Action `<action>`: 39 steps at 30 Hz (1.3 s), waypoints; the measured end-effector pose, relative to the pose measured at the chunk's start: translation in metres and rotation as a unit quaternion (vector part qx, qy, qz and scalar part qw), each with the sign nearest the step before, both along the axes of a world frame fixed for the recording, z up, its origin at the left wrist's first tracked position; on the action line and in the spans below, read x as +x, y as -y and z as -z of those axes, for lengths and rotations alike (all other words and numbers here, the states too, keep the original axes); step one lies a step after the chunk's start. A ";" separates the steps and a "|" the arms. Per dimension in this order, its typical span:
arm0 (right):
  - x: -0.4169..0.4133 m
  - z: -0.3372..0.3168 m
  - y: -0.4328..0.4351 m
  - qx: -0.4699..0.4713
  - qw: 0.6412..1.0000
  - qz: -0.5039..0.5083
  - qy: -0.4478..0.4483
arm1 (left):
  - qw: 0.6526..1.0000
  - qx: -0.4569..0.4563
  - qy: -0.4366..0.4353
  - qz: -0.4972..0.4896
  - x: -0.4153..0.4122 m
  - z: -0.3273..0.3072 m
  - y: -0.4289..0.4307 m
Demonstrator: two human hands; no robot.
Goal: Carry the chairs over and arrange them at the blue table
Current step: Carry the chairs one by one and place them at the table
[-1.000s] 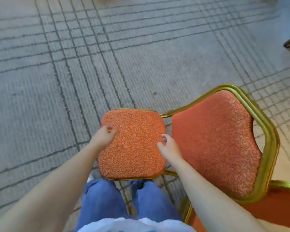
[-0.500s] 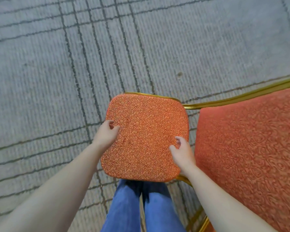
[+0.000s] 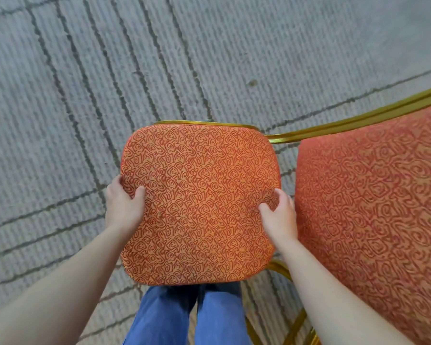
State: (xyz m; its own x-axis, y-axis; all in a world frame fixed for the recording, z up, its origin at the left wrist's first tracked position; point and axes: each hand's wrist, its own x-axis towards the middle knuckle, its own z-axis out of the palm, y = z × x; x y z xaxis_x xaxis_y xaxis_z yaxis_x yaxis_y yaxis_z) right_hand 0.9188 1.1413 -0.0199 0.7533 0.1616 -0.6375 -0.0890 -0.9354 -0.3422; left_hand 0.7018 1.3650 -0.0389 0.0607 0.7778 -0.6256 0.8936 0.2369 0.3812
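Orange seat (image 3: pixel 199 202) clutched at edges by left hand (image 3: pixel 123 207), right hand (image 3: pixel 280 216); heavy backrest (image 3: pixel 373 220) beside right hand may twist grip loose.

One wide-angle camera, worn on the head, looks almost straight down the person's front. It is close over the chair seat (image 3: pixel 199 205), mid-frame; the left hand (image 3: pixel 123 207) and right hand (image 3: pixel 280 215) reach in from the bottom edge, carpet (image 3: pixel 60 95) filling the top.
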 end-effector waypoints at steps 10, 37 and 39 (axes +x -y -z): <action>0.019 0.046 0.001 0.037 0.994 0.102 -0.025 | 0.997 0.026 0.052 -0.050 -0.017 0.036 -0.001; 0.041 0.090 0.017 0.147 0.936 0.245 -0.206 | 0.964 -0.124 0.125 -0.197 -0.020 0.049 -0.008; 0.044 0.093 0.018 0.136 0.932 0.253 -0.222 | 0.964 -0.126 0.121 -0.202 -0.019 0.047 -0.009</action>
State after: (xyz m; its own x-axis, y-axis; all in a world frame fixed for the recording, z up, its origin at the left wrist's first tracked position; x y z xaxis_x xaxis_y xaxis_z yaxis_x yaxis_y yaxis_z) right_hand 0.9633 1.1230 -0.1129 0.4481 0.0591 -0.8921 -0.6844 -0.6193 -0.3848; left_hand 0.6830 1.3740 -0.0858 -0.0481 0.5936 -0.8033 0.6010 0.6596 0.4514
